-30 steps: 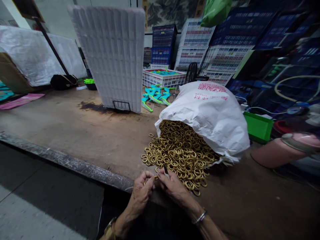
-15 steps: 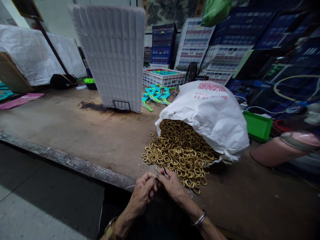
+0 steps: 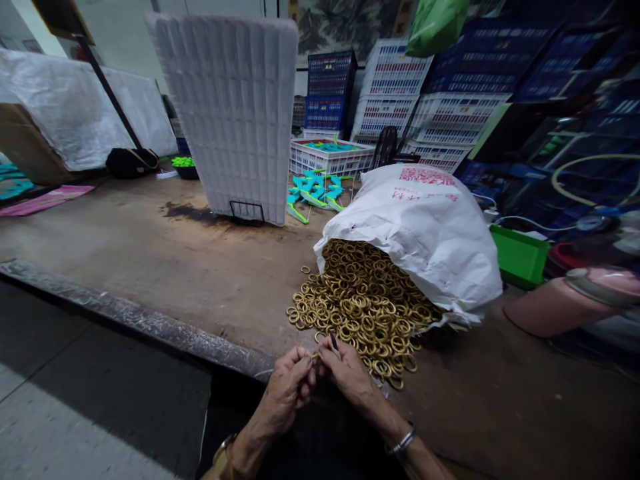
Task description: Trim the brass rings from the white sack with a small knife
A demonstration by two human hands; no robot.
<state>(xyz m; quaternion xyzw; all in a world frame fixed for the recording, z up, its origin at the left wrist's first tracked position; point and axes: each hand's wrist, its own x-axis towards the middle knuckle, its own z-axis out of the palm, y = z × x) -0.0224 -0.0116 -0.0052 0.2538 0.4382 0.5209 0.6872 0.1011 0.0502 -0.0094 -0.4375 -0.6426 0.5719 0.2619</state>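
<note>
Fingertips pressed together, my left hand [image 3: 286, 388] pinches a small gold-coloured ring [image 3: 315, 356], mostly covered by the fingers. Close beside it, my right hand [image 3: 350, 375] is closed round a slim tool [image 3: 335, 344] whose dark end sticks up between thumb and forefinger; its working end is hidden. The two hands nearly meet over the table's front edge. Just beyond them lies a heap of gold-coloured rings [image 3: 367, 319], spilling from the mouth of a white woven sack [image 3: 430, 233] lying on its side.
A tall white ribbed panel [image 3: 230, 120] stands in a black wire holder. Behind are turquoise and green plastic pieces [image 3: 315, 187], a white crate [image 3: 330, 159] and stacked crates [image 3: 390, 70]. At right lie a green tray [image 3: 520, 257] and a pink bottle [image 3: 555, 303].
The view has shifted slightly, so the scene sits a little further right. A bit more of the ring shows between my fingertips; both hands keep nearly the same pose.
</note>
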